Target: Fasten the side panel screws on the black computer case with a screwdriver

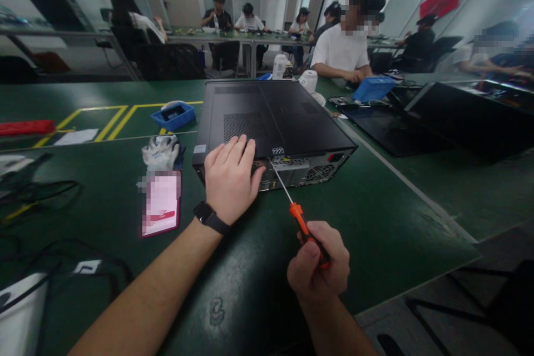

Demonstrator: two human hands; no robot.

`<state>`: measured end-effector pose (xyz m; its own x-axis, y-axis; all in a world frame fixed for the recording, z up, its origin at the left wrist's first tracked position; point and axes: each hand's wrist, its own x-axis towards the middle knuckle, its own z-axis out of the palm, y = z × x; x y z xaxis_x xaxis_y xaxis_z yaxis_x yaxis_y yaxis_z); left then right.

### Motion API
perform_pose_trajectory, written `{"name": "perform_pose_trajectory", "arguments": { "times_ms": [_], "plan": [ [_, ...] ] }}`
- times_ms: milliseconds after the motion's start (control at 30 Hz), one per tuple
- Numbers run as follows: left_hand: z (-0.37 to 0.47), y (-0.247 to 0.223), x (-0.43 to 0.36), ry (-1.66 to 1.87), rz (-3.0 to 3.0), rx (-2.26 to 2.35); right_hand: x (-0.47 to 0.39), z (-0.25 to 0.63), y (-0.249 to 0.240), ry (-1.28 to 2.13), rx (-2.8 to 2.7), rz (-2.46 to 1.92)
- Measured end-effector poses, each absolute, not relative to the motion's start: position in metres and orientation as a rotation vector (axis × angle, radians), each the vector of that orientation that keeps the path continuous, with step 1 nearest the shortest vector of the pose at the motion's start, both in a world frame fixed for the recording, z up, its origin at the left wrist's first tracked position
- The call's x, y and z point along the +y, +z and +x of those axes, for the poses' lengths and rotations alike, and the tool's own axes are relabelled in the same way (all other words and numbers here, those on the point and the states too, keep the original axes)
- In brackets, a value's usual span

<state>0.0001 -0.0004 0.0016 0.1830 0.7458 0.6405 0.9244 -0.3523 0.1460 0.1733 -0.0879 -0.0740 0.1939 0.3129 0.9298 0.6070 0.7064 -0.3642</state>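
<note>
A black desktop computer case point(292, 117) lies flat on the green table, its back panel with ports and a fan grille facing me. My left hand point(231, 178) rests on the case's near left edge, fingers stretched over the top cover and thumb along the back panel. In my right hand point(319, 261) is a screwdriver point(297, 212) with an orange and black handle, fingers wrapped round it. Its thin shaft points up and left, and the tip meets the back panel near the top edge, right of my left thumb. Whether the tip sits in a screw is too small to tell.
Left of the case are a phone point(162, 206), white gloves point(161, 151) and a blue tray point(173, 117). Cables point(45, 189) lie further left. A dark screen panel point(387, 128) lies to the right. A co-worker point(346, 47) in a white shirt works across the table.
</note>
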Motion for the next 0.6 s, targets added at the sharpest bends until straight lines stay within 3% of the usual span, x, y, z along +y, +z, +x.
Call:
{"name": "perform_pose_trajectory", "arguments": {
  "times_ms": [600],
  "plan": [
    [0.001,0.002,0.0,-0.905,-2.18,-1.601,-0.087,0.172,-0.073,-0.22,-1.376,-0.828]
  ]
}}
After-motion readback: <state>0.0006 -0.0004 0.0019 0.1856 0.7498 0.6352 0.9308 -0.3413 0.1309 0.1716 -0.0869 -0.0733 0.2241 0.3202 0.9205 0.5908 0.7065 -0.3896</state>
